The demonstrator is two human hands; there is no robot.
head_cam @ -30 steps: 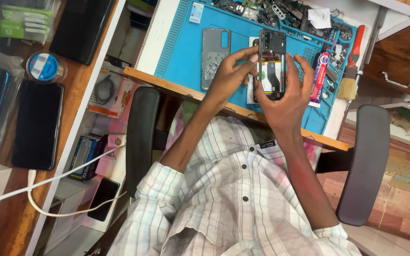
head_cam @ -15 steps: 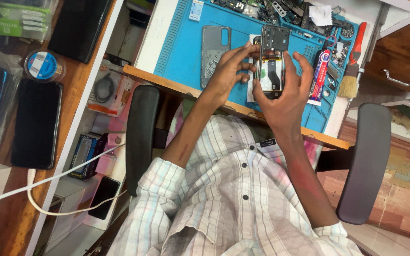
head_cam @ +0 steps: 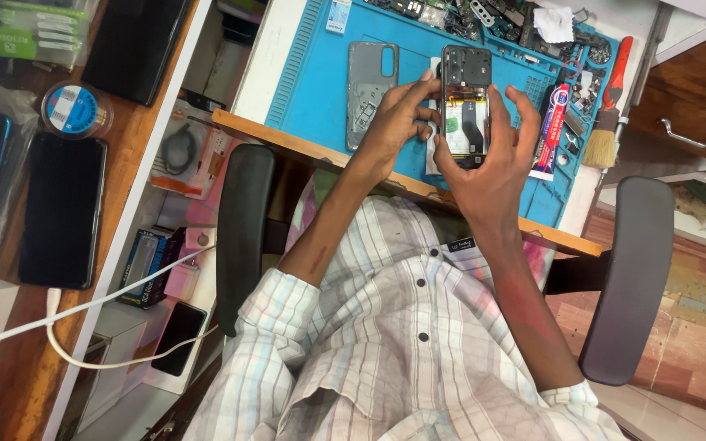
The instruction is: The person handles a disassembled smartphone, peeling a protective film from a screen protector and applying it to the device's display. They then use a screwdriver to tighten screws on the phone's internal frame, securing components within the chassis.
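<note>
My right hand (head_cam: 484, 167) cradles an opened phone (head_cam: 466, 102) with its back off, so the battery, a flex cable and the black frame show. It is held just above a blue work mat (head_cam: 320, 73). The fingers of my left hand (head_cam: 394, 118) press on the phone's left edge near its top. A grey back cover (head_cam: 371, 86) lies flat on the mat right beside my left hand.
A brush with a red handle (head_cam: 610, 106), a glue tube (head_cam: 551, 131), small parts and a white cloth (head_cam: 553, 23) sit at the mat's far right. To the left, a side counter holds dark phones (head_cam: 60, 208), a tape roll (head_cam: 73, 110) and a white cable (head_cam: 83, 314). Black chair armrests (head_cam: 243, 237) flank my body.
The phone stays in both hands at nearly the same spot. My left fingers have shifted slightly along its left edge.
</note>
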